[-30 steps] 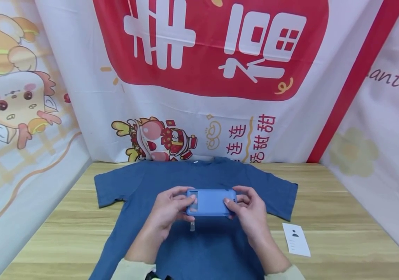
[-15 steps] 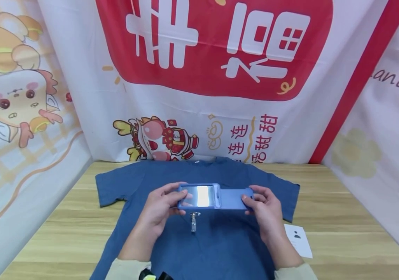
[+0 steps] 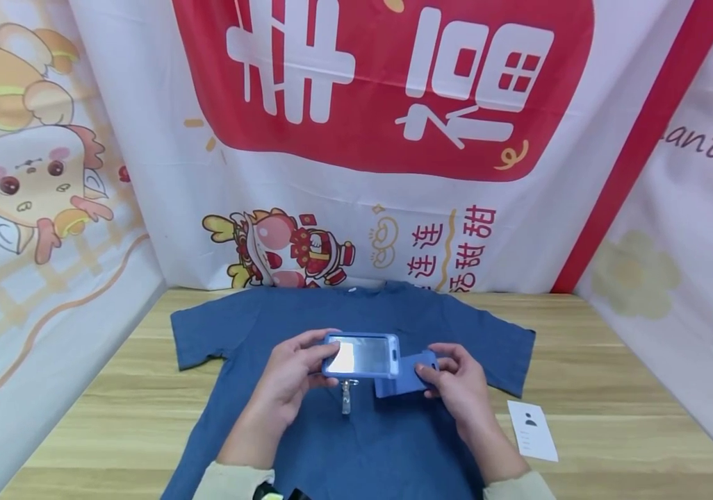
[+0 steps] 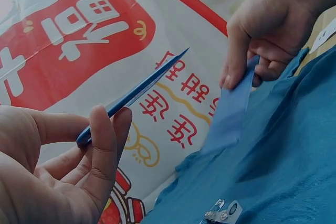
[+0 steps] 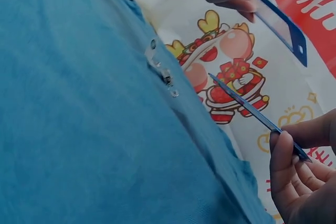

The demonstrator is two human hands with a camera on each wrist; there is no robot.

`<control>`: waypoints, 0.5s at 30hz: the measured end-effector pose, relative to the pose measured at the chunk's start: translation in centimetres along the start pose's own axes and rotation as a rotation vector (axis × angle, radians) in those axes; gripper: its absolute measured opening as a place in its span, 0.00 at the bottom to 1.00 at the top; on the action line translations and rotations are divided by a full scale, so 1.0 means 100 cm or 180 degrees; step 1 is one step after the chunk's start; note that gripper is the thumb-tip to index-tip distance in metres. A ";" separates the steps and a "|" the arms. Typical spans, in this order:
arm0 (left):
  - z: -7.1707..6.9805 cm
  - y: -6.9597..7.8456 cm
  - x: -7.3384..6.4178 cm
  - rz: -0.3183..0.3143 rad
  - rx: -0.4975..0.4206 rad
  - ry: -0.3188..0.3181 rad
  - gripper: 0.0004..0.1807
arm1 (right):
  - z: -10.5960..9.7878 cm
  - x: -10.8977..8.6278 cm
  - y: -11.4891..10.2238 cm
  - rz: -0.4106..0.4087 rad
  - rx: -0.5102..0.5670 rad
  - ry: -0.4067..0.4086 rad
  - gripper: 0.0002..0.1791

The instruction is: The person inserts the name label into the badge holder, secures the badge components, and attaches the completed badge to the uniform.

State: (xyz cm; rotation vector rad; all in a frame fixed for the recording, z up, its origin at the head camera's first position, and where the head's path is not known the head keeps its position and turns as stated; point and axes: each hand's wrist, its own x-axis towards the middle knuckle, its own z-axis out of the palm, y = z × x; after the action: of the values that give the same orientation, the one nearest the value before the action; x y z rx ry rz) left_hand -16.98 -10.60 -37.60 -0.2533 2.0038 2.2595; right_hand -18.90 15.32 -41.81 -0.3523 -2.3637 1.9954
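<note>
My left hand [image 3: 290, 371] pinches one end of a blue badge holder frame [image 3: 395, 355] with a clear window, held level above the shirt. A flat blue back panel [image 3: 402, 378] is gripped by my right hand [image 3: 456, 375], thumb on top. The panel sits apart from the frame, lower and to its right, its left corner just below the frame's right end in the head view. Beneath both lies a dark blue T-shirt [image 3: 331, 444], spread out. A badge clip [image 3: 346, 397] with a clear strap is on the shirt's chest.
On the wooden table [image 3: 619, 389], right of the shirt, lies a white card [image 3: 532, 430] with a dark portrait symbol. Printed cloth walls [image 3: 162, 173] stand at the back and both sides.
The back panel has slid rightward out of the badge holder frame and come free. Since then my right hand has brought it lower and back leftward, tilted.
</note>
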 end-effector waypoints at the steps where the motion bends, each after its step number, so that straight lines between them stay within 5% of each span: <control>1: 0.000 0.000 0.000 0.0002 0.0002 -0.0009 0.19 | 0.001 0.001 0.001 0.0001 -0.0035 -0.0012 0.26; 15: 0.002 0.003 -0.002 -0.0098 -0.0131 -0.0021 0.20 | 0.002 0.003 0.013 -0.0066 -0.0513 0.0034 0.26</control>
State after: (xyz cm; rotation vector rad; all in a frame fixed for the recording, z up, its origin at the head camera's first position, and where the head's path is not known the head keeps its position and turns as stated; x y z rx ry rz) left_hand -16.88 -10.46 -37.23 -0.2783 1.9381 2.2819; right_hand -19.00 15.40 -43.13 -0.3406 -2.5176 1.7946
